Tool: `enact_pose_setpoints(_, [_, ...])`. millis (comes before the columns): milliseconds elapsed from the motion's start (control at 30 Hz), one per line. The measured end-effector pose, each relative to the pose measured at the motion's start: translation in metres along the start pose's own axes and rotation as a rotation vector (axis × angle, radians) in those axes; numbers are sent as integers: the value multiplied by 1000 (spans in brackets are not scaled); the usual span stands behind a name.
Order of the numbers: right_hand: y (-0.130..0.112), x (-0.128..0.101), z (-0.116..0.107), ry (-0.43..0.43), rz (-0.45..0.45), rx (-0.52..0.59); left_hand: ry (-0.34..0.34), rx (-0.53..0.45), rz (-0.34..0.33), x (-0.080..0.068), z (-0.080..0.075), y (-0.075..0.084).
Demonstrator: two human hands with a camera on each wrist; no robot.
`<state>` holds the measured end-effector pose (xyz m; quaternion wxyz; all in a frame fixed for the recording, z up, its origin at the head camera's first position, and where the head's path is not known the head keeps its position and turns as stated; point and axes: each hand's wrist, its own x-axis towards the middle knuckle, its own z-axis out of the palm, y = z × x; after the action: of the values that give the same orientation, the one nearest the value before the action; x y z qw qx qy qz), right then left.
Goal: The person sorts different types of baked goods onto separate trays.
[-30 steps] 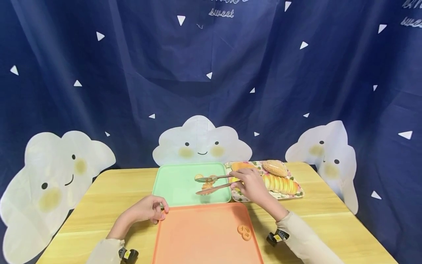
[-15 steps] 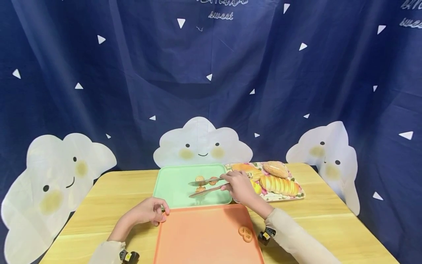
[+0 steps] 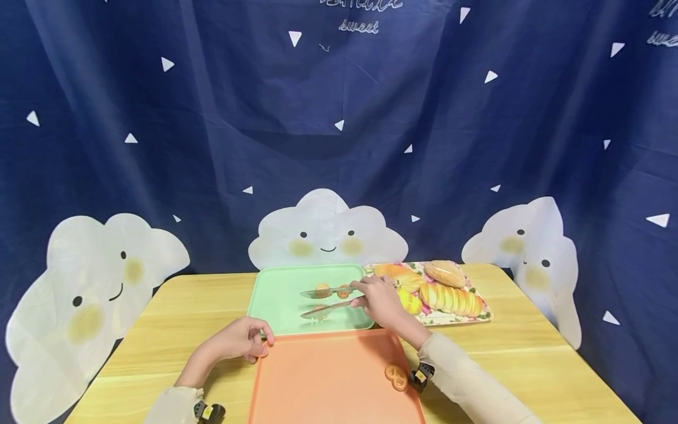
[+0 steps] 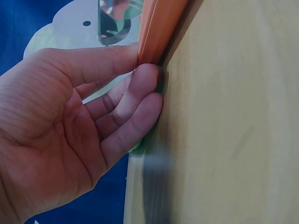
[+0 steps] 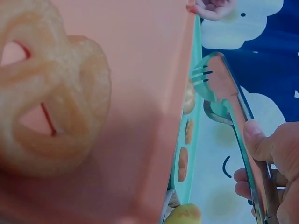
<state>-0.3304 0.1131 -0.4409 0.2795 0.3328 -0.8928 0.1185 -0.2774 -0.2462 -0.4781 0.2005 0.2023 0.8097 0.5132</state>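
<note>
My right hand (image 3: 382,301) grips a pair of metal tongs (image 5: 223,77), their arms spread apart over the mint-green tray (image 3: 275,303). Small cookies (image 3: 322,287) lie on that tray, partly covered by the tongs in the head view; the right wrist view has several in a row along it. At the near left, my left hand (image 3: 235,340) pinches the corner of the orange tray (image 3: 323,377), thumb on the rim and fingers curled against its side. A pretzel-shaped cookie (image 3: 396,377) rests on the orange tray's right side, large in the right wrist view.
Right of the green tray stands a floral tray (image 3: 479,321) bearing a sesame bun (image 3: 445,273), a ridged loaf (image 3: 450,299) and a yellow piece (image 3: 409,301). The trays sit close together on a wooden table (image 3: 175,318). A dark blue curtain (image 3: 339,159) hangs behind.
My right hand has moved left and slightly nearer with the tongs, their tips shifting left across the green tray and over the cookies. My left hand stays at the orange tray's corner.
</note>
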Motion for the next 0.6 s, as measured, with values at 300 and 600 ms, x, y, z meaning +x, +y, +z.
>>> enact_pose_setpoints(300, [8,-5,-12,0,12,78,-5,3,-1,1,1,0])
enact_pose_setpoints(600, [39,-17,-42,-32,-111,90,-10,4,-2,1,-1,-3])
